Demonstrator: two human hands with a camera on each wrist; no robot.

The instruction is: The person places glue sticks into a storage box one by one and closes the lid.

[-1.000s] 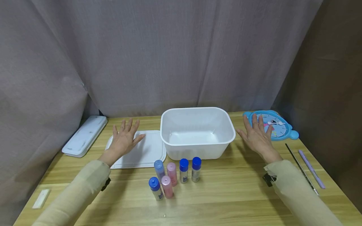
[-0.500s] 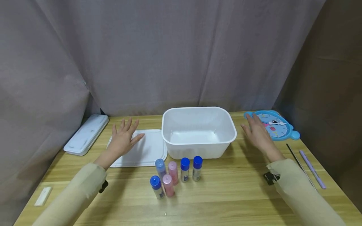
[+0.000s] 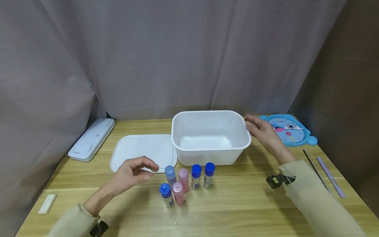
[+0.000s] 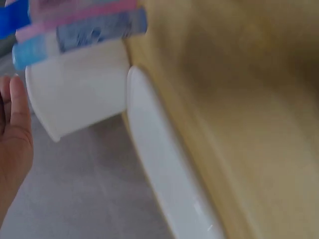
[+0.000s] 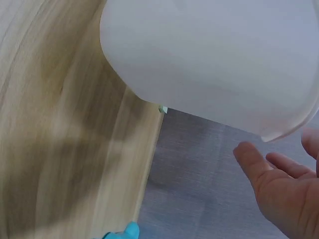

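Note:
My left hand (image 3: 133, 172), empty, hovers over the front edge of a flat white lid (image 3: 139, 148), thumb and fingers loosely curved. Its fingertips point at a light-blue tube (image 3: 170, 176), one of several small upright tubes with blue or pink caps. A dark-blue-capped tube (image 3: 166, 196) and a pink tube (image 3: 178, 194) stand in front. In the left wrist view, that hand (image 4: 15, 134) shows below the tubes. My right hand (image 3: 265, 133) is at the right rim of an open white bin (image 3: 207, 158). The right wrist view shows its fingers loosely spread right by the rim corner.
A white case (image 3: 91, 140) lies at the back left, with a white eraser-like block (image 3: 47, 204) nearer. On the right are a blue toy clock (image 3: 288, 130), a thin dark rod (image 3: 316, 171) and a purple pen-like stick (image 3: 330, 177). Grey cloth (image 3: 189, 59) hangs behind.
My left hand has come back from over the lid towards the tubes, its spread fingers now curved. My right hand has moved left from the clock to the bin's rim.

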